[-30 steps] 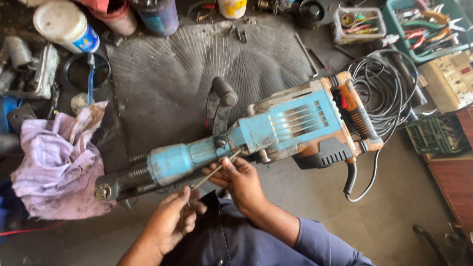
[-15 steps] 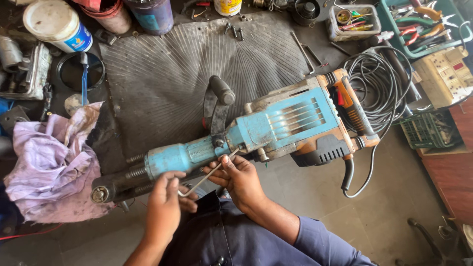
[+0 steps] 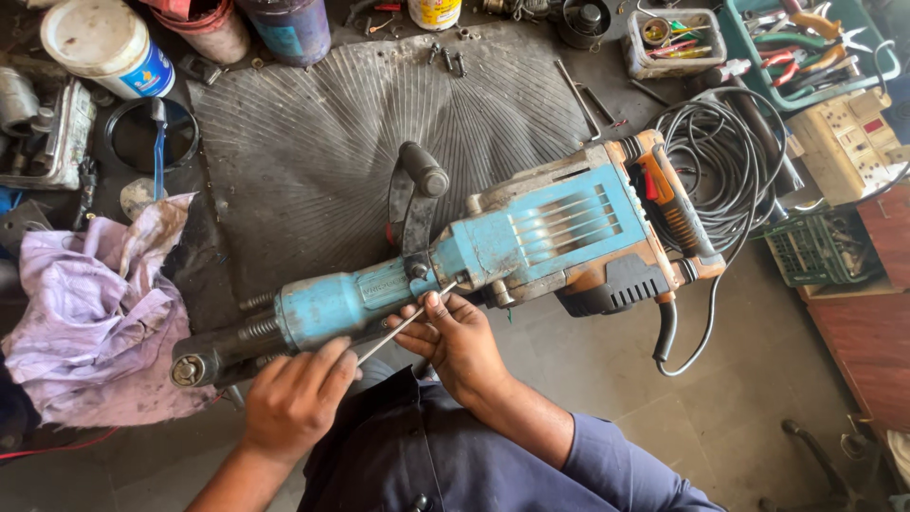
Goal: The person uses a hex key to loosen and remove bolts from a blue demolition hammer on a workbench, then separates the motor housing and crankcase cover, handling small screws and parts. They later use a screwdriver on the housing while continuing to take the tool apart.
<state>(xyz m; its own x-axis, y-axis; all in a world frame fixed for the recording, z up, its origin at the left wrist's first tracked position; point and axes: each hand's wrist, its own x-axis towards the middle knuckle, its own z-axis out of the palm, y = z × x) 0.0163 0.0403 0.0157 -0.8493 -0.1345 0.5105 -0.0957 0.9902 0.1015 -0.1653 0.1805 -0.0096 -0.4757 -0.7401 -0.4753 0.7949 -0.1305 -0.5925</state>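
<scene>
A large blue demolition hammer (image 3: 531, 242) lies on its side across a ribbed black rubber mat (image 3: 322, 142) and the floor, nose to the left, orange rear handle to the right. My right hand (image 3: 460, 341) grips a thin metal rod-like tool (image 3: 408, 322) whose tip touches the hammer's body below the black side handle (image 3: 417, 194). My left hand (image 3: 299, 398) rests on the underside of the blue barrel near the dark nose (image 3: 204, 360), holding it steady.
A lilac rag (image 3: 85, 303) lies at left. Paint tubs (image 3: 104, 43) and cans stand along the top. Coiled black cable (image 3: 730, 161), a green tool tray (image 3: 806, 43), a power strip box (image 3: 848, 142) and a green crate (image 3: 820, 251) sit at right.
My left hand has come up from below and settled against the barrel near the nose. The right hand keeps the thin tool at the same spot on the body.
</scene>
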